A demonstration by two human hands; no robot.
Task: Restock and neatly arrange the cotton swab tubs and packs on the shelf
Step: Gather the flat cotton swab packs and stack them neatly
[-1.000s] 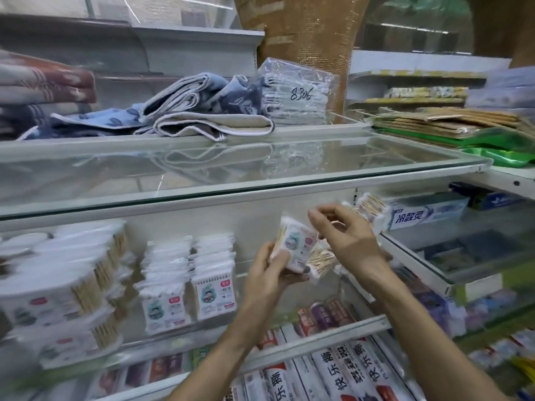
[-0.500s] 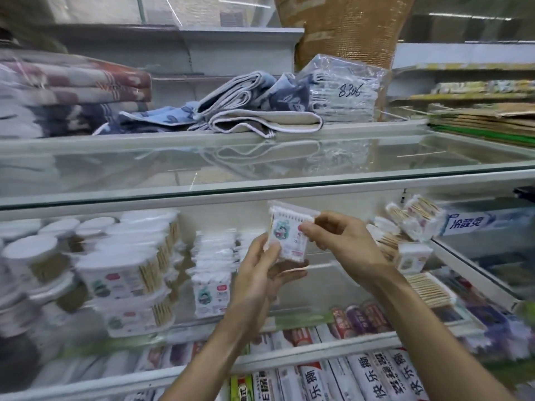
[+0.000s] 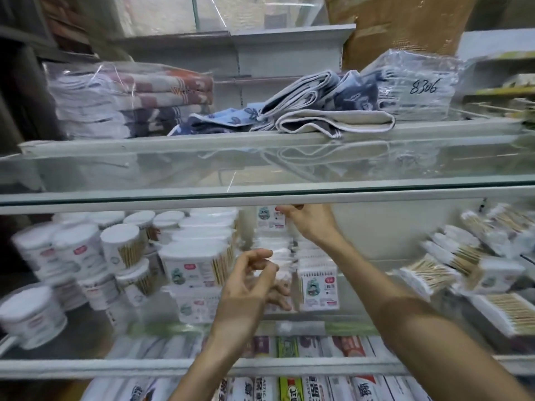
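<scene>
My right hand pinches a small white cotton swab pack high under the glass shelf edge, above two rows of standing packs. My left hand hovers in front of those rows with fingers loosely curled, holding nothing. White round and oval swab tubs are stacked to the left on the same shelf. Loose packs of wooden swabs lie heaped at the right.
A glass shelf above carries folded towels and bagged towels. Below the swab shelf, boxed toothpaste lies in rows behind a metal rail. A bagged bundle marked 8306 sits at the top right.
The view swung left. My left hand let go of the pack and dropped lower. My right hand carried the pack up and back over the standing rows.
</scene>
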